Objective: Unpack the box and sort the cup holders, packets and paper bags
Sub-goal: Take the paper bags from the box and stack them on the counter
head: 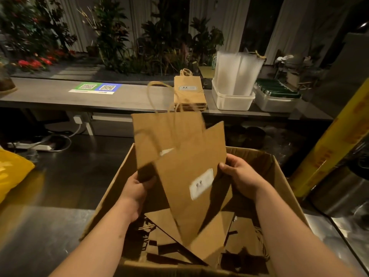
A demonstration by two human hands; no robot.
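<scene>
In the middle of the frame, some paper bags (185, 166) are gripped at both sides by the left hand (136, 193) and right hand (242, 176) above the box (108, 199), and should be squeezed together and lifted straight so none slip out.

Both hands (135, 188) (241, 176) grip seemingly several paper bags (185, 166) above box (279, 172)

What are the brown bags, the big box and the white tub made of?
The bags look like matte brown kraft paper: thin, folded flat, with twisted cord handles. The box looks like plain brown cardboard, stiff with thick flaps. The white tub is probably plastic: smooth moulded walls with a rim.
</scene>
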